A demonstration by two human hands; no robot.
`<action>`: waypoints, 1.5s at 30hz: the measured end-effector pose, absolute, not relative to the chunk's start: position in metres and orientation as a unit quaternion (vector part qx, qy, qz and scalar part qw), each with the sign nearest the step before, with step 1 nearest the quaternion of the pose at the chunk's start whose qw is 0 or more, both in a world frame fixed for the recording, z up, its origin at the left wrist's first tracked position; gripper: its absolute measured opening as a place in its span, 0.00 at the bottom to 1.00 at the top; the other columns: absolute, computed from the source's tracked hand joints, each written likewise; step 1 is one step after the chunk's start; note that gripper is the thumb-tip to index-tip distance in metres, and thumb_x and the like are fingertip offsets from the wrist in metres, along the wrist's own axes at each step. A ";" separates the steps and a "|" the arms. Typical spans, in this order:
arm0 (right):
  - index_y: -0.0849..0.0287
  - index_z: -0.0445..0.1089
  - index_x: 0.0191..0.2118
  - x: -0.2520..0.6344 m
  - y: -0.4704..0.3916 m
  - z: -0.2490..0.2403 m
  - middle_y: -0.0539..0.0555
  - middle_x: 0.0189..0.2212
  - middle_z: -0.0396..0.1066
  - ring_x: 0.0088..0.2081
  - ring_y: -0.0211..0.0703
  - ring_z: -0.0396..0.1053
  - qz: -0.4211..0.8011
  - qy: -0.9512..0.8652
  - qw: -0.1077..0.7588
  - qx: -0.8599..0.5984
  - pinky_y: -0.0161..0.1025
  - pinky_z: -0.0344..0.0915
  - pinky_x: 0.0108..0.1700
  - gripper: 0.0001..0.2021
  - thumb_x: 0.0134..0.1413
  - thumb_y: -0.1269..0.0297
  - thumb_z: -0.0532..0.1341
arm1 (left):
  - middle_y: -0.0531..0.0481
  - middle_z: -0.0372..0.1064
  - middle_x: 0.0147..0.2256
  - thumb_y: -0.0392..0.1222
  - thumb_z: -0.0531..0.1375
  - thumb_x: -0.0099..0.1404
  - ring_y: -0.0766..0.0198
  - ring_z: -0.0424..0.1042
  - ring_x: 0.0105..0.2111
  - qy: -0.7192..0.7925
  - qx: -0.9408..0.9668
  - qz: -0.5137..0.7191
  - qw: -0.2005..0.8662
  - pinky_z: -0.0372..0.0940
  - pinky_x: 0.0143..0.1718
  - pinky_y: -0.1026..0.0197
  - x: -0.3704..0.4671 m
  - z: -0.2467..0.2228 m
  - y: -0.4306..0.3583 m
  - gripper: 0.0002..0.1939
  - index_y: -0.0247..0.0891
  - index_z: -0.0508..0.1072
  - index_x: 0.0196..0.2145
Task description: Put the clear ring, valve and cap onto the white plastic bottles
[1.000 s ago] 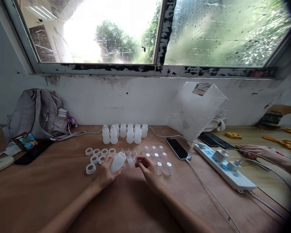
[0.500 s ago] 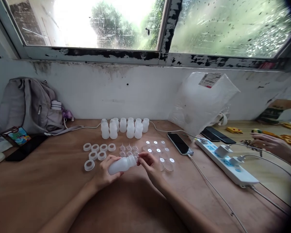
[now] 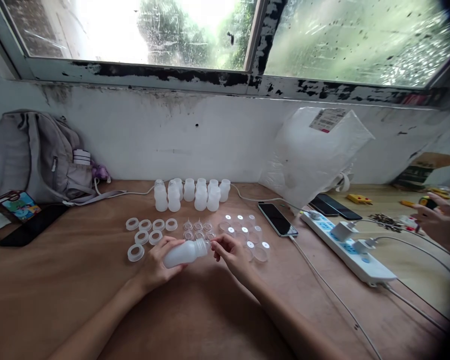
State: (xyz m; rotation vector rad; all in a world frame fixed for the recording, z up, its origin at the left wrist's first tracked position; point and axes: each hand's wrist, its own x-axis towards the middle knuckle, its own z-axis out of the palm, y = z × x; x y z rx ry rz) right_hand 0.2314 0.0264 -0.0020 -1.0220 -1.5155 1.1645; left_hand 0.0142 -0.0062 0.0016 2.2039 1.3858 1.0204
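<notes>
My left hand (image 3: 162,263) is wrapped round a frosted white baby bottle (image 3: 183,254), tilted on its side with its threaded neck to the right. At the bottle's mouth, my right hand (image 3: 228,252) pinches a clear bottle nipple (image 3: 207,243); its far part is hard to make out. Just behind lie several clear nipples (image 3: 198,226) in rows. White ring collars (image 3: 136,252) are spread to the left of them. Clear round covers (image 3: 260,253), with small white discs on some, lie to the right. Several more frosted bottles (image 3: 174,196) stand upright near the wall.
A charging phone (image 3: 277,218) and a white power strip (image 3: 350,247) with cables lie to the right. Behind them stands a plastic bag (image 3: 303,150). A grey backpack (image 3: 33,155) is at far left. Another person's hand (image 3: 440,220) is at the right edge.
The bottle and both my hands have shifted slightly left in view, with the right fingertips still at the bottle's mouth. The other person's hand has turned and lifted.
</notes>
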 end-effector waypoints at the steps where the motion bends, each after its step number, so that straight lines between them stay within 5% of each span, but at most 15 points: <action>1: 0.60 0.64 0.25 0.231 0.026 -0.003 0.48 0.18 0.62 0.19 0.34 0.60 0.471 -0.621 0.465 -0.420 0.32 0.59 0.20 0.14 0.47 0.53 0.57 | 0.49 0.63 0.41 0.45 0.60 0.52 0.59 0.65 0.41 0.488 0.777 0.360 0.168 0.62 0.42 0.58 0.014 0.001 -0.006 0.22 0.45 0.64 0.46; 12: 0.60 0.55 0.12 0.231 0.028 -0.008 0.46 0.10 0.52 0.15 0.30 0.50 0.414 -0.680 0.410 -0.445 0.31 0.46 0.18 0.24 0.53 0.51 0.50 | 0.48 0.62 0.41 0.45 0.59 0.53 0.61 0.66 0.39 0.448 0.810 0.356 0.128 0.64 0.40 0.62 0.012 -0.006 -0.006 0.22 0.44 0.64 0.47; 18: 0.60 0.58 0.19 0.234 0.026 -0.003 0.45 0.13 0.54 0.16 0.31 0.52 0.442 -0.686 0.393 -0.423 0.30 0.47 0.19 0.17 0.50 0.53 0.54 | 0.49 0.61 0.40 0.45 0.59 0.53 0.62 0.65 0.39 0.452 0.812 0.349 0.120 0.64 0.40 0.63 0.013 -0.004 -0.007 0.22 0.44 0.63 0.47; 24: 0.60 0.55 0.13 0.233 0.026 -0.006 0.46 0.11 0.50 0.15 0.30 0.49 0.463 -0.681 0.369 -0.431 0.31 0.45 0.18 0.24 0.52 0.51 0.49 | 0.48 0.62 0.41 0.45 0.58 0.55 0.62 0.65 0.40 0.432 0.827 0.349 0.091 0.63 0.41 0.62 0.014 -0.004 -0.009 0.23 0.44 0.62 0.49; 28: 0.61 0.62 0.18 0.233 0.025 0.000 0.45 0.12 0.54 0.15 0.30 0.51 0.463 -0.682 0.372 -0.427 0.31 0.47 0.18 0.20 0.51 0.52 0.52 | 0.48 0.62 0.41 0.45 0.57 0.55 0.61 0.65 0.40 0.439 0.823 0.352 0.074 0.64 0.40 0.61 0.011 -0.008 -0.008 0.23 0.44 0.62 0.49; 36: 0.58 0.51 0.14 0.226 0.021 -0.006 0.42 0.09 0.45 0.11 0.28 0.44 0.632 -0.531 0.399 -0.400 0.31 0.43 0.15 0.20 0.48 0.53 0.55 | 0.46 0.62 0.42 0.42 0.57 0.56 0.59 0.64 0.42 0.421 0.828 0.367 0.059 0.62 0.43 0.59 0.010 -0.009 -0.006 0.23 0.45 0.61 0.50; 41: 0.59 0.55 0.17 0.224 0.019 -0.005 0.43 0.11 0.51 0.12 0.30 0.50 0.618 -0.517 0.442 -0.394 0.30 0.50 0.15 0.19 0.49 0.51 0.54 | 0.47 0.65 0.37 0.47 0.59 0.53 0.60 0.67 0.35 0.475 0.742 0.377 0.286 0.64 0.36 0.61 0.023 0.007 -0.013 0.19 0.40 0.67 0.43; 43: 0.59 0.63 0.29 0.225 0.016 0.004 0.46 0.20 0.61 0.20 0.33 0.60 0.603 -0.541 0.452 -0.374 0.32 0.59 0.22 0.12 0.46 0.54 0.58 | 0.48 0.66 0.29 0.50 0.55 0.56 0.65 0.66 0.24 0.478 0.658 0.364 0.453 0.63 0.21 0.66 0.030 0.011 -0.017 0.18 0.35 0.68 0.40; 45: 0.55 0.62 0.42 0.227 0.012 0.013 0.50 0.31 0.66 0.32 0.38 0.65 0.619 -0.569 0.429 -0.330 0.35 0.63 0.33 0.18 0.44 0.56 0.61 | 0.49 0.65 0.24 0.53 0.49 0.59 0.69 0.62 0.18 0.452 0.567 0.352 0.592 0.55 0.13 0.69 0.036 0.013 -0.020 0.21 0.32 0.68 0.38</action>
